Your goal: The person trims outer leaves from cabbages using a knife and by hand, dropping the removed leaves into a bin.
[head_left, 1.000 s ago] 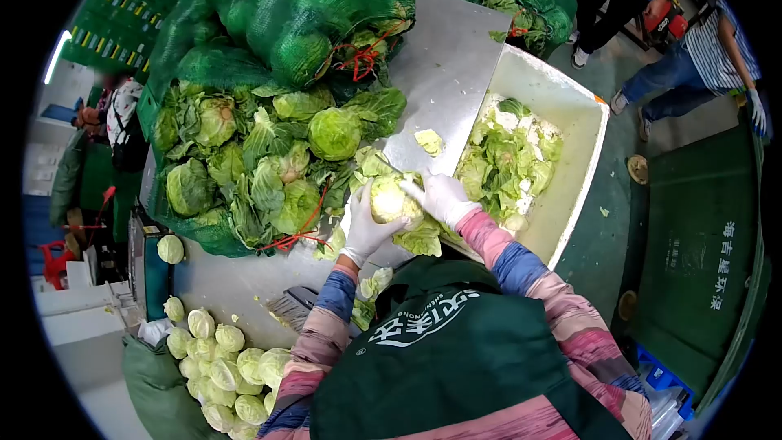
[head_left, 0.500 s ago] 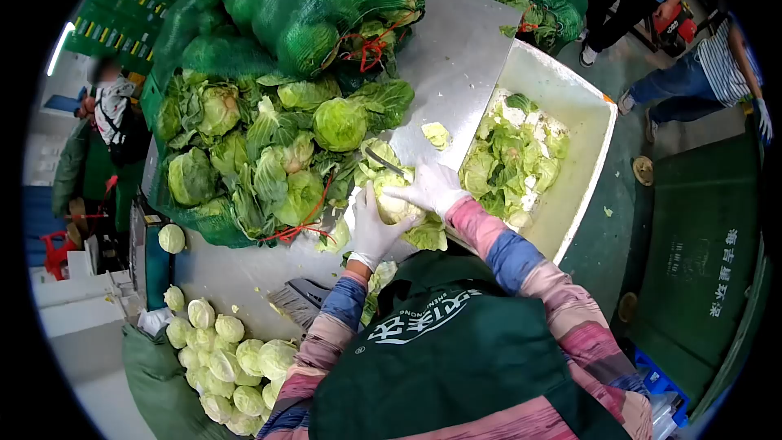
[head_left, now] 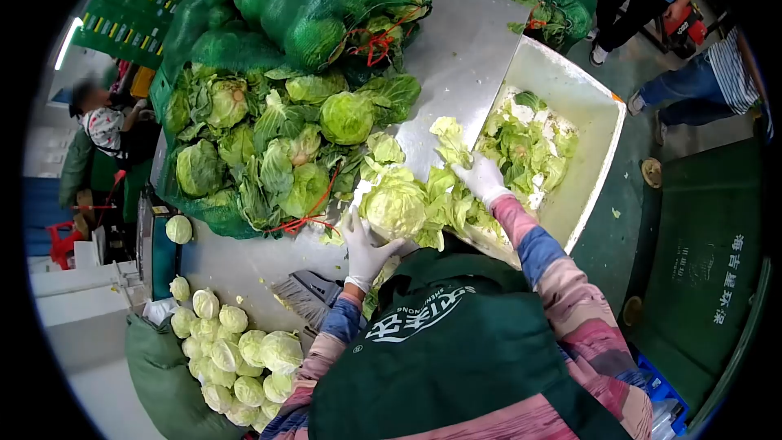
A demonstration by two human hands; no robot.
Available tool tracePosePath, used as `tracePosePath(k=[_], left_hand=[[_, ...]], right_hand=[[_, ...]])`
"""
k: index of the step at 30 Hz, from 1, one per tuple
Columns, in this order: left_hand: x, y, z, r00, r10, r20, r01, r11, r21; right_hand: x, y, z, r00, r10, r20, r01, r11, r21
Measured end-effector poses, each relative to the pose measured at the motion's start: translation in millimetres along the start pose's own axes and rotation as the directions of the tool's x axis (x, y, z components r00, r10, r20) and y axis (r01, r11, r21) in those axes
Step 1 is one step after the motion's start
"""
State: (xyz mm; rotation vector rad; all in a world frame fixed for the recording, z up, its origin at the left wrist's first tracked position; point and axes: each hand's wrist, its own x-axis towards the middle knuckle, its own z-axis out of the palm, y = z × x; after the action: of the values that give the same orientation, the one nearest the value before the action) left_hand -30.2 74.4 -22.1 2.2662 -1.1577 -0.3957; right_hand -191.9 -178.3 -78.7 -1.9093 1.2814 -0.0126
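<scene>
"Cabbage head (head_left: 393, 205): where do you have it?"

"You have it at the steel table (head_left: 468, 28), left of the white bin (head_left: 590, 130), with loose leaves (head_left: 442, 200) between the two. Its underside is hidden, so I can't tell what it rests on."

"And your left hand (head_left: 371, 248)?"

"Gloved in white, your left hand is partly open, cupped against the near left side of the cabbage head. Your thumb stands well apart from your fingers, leaving a gap between them."

"Is your right hand (head_left: 482, 179) on the cabbage head too?"

"No, your right hand is beside the near left edge of the white bin, touching the loose leaves. Your fingers are bent, but I can't tell whether they pinch a leaf or only press on it."

"What else lies around you?"

"Farther left of the white bin, you have untrimmed cabbages (head_left: 244, 143) in an opened green mesh sack (head_left: 224, 57). Left of the bin and nearer you, pale trimmed cabbages (head_left: 236, 358) sit in a pile. Inside the bin are discarded leaves (head_left: 521, 147)."
</scene>
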Motion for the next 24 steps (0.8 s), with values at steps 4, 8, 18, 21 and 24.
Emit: tracePosePath(k=[4,8,18,21,24], left_hand=[[15.7,44.6,-4.4,0.648,-0.36,0.672,0.759,0.231,-0.609],[36.9,48.5,15.6,0.657,-0.46,0.597,0.727,0.179,-0.663],[40.6,20.4,43.6,0.894,-0.324,0.311,0.447,0.573,-0.688],[55.7,42.5,46.1,0.978,-0.127,0.168,0.199,0.824,-0.531],[67.6,62.2,50.6,0.988,-0.133,0.075,0.145,0.971,-0.19]], right_hand=[[-50.4,-48.4,-2.0,0.984,-0.131,0.123,0.082,0.935,0.346],[-54.9,-61.4,17.4,0.932,-0.359,0.058,0.342,0.92,0.188],[-28.4,-26.1,7.5,0.97,-0.239,-0.056,0.231,0.966,-0.12],[-55.5,-57.9,-26.7,0.977,-0.204,0.067,0.214,0.92,-0.329],[-60.5,-53.3,-39.7,0.919,-0.382,0.101,0.391,0.844,-0.367]])
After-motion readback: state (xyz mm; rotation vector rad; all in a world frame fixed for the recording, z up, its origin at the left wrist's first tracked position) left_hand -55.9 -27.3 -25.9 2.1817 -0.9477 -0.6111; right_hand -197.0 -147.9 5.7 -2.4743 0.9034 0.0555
